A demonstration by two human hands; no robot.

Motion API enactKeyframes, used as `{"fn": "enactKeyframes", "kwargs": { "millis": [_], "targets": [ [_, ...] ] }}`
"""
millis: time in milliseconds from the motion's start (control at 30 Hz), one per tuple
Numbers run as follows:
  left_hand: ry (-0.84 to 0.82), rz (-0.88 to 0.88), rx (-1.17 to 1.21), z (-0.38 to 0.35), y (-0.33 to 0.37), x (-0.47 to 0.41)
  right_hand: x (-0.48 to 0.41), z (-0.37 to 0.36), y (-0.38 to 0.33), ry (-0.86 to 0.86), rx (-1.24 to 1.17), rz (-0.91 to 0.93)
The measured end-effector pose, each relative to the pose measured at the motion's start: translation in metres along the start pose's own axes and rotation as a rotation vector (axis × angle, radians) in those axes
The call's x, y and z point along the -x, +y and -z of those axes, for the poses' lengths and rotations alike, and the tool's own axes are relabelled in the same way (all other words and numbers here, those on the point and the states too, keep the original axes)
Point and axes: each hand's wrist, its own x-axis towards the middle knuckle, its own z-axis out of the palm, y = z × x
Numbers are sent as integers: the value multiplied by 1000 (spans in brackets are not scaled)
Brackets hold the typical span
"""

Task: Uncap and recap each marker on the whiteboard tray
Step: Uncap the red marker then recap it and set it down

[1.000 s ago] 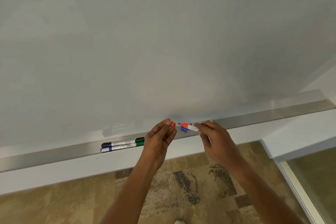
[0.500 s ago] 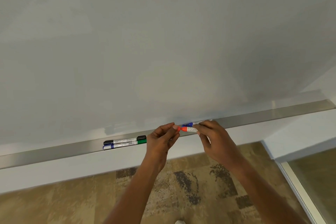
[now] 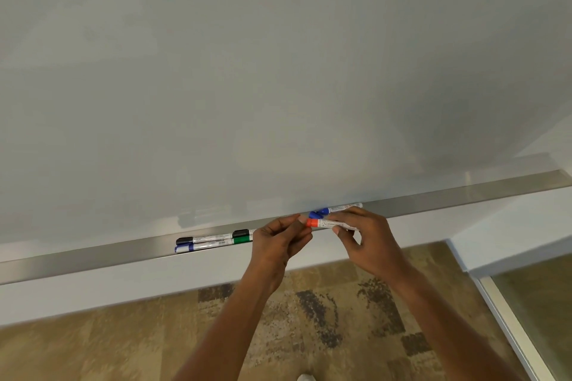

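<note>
My right hand (image 3: 362, 235) grips the white barrel of a red marker (image 3: 322, 223) just in front of the metal tray (image 3: 93, 257). The red cap sits on the marker's left end, and the fingertips of my left hand (image 3: 278, 240) pinch that cap. Behind the red one, a blue-capped marker (image 3: 335, 210) lies on the tray. Further left on the tray lie a black-capped marker (image 3: 201, 239), a blue-capped marker (image 3: 198, 246) and a green marker (image 3: 243, 239), partly hidden by my left hand.
The whiteboard (image 3: 278, 71) fills the upper view. Below the tray is a white wall strip, then patterned brown carpet (image 3: 309, 334). A glass panel with a metal frame (image 3: 510, 328) stands at the right.
A second ago my left hand held the red cap apart from the bare tip. The hands came together and the cap now sits on the marker.
</note>
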Motion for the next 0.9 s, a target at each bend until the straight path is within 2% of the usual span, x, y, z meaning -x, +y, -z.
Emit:
{"fn": "enactKeyframes", "kwargs": {
  "millis": [267, 367, 600, 700, 900],
  "targets": [
    [-21, 17, 9, 0, 3, -8, -6, -5, 1, 34, -45, -26],
    [-20, -2, -65, 2, 3, -14, -6, -9, 5, 29, -60, -45],
    [-13, -104, -577, 23, -4, -35, -7, 0, 39, -202, 10, -100],
    [24, -199, -845, 33, -15, -46, -9, -5, 55, -221, 92, -118],
    [-147, -378, -1376, 34, -29, -67, -12, -27, 81, -202, 237, -149]
  ]
}}
